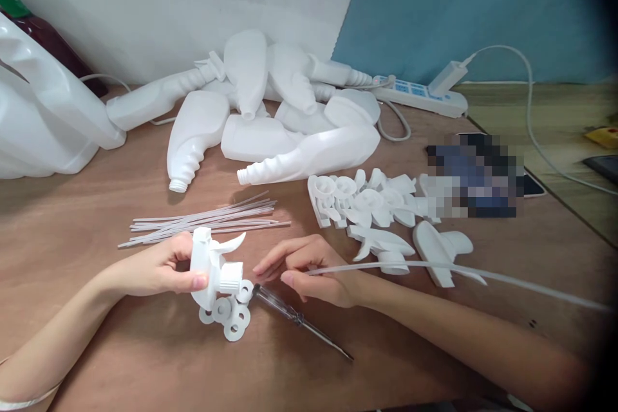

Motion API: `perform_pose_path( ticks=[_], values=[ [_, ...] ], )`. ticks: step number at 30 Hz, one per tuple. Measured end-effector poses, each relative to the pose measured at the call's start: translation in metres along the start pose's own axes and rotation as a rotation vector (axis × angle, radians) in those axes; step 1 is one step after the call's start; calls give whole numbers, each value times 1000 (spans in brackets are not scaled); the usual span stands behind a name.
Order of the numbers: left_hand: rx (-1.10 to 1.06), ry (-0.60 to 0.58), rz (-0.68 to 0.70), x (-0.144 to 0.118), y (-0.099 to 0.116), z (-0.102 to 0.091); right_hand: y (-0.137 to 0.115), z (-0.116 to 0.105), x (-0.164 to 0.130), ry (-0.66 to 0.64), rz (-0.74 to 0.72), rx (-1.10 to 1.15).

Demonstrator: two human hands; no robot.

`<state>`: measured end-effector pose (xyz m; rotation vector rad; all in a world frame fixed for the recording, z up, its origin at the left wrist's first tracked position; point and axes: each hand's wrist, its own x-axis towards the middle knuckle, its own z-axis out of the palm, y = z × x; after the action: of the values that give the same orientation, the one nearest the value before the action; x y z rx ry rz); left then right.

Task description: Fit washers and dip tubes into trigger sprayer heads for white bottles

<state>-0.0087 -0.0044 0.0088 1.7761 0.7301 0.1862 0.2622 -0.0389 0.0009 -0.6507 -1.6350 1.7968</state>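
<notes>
The left hand (pixel 161 267) grips a white spray trigger head (pixel 210 264) just above the table (pixel 96 360), fingers wrapped around its body and the thumb pressed on the front, with the threaded collar facing right. The right hand (pixel 313 277) pinches one end of a thin translucent dip tube (pixel 434 267) between thumb and forefinger; the tube runs off to the right, sagging slightly along its length, and its near end sits a little apart from the collar.

Directly under the trigger head lies a small cluster of white washers (pixel 232 318), and a screwdriver (pixel 299 318) rests on the table just beside them, its handle end near the right fingertips. A loose bundle of spare tubes (pixel 203 219) lies behind the left hand, a heap of other trigger heads (pixel 367 203) behind the right, and empty white bottles (pixel 270 122) are piled further back next to a power strip (pixel 420 93).

The likely trouble is the tube itself: it is long and flexible, so if it is pushed toward the collar at an angle it could buckle or slip from the pinch rather than seat. Its free length could also sweep into the nearby trigger heads. A lowered hand could scatter the washers or roll the screwdriver, since both lie right below the work.
</notes>
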Motion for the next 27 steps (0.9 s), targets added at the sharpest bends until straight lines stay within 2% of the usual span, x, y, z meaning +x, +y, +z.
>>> perform_pose_path(
  ticks=[3, 8, 11, 14, 19, 23, 27],
  values=[
    [-112, -90, -51, 0, -1, 0, 3, -1, 2, 143, -26, -20],
    [-271, -40, -149, -7, -7, 1, 8, -2, 4, 228, 28, 87],
    [-240, -15, -156, -7, -8, 3, 9, 0, 6, 295, 52, 43],
    [-116, -27, -115, -3, -3, 2, 8, 2, 6, 329, 72, -101],
    [11, -160, 31, 7, 12, -4, 8, 4, 2, 281, 75, -363],
    [-13, -159, 65, 7, 12, -6, 8, 3, 2, 236, 66, -417],
    [-38, -112, 28, 5, 8, -5, 5, 4, 3, 180, 51, -442]
  ],
)
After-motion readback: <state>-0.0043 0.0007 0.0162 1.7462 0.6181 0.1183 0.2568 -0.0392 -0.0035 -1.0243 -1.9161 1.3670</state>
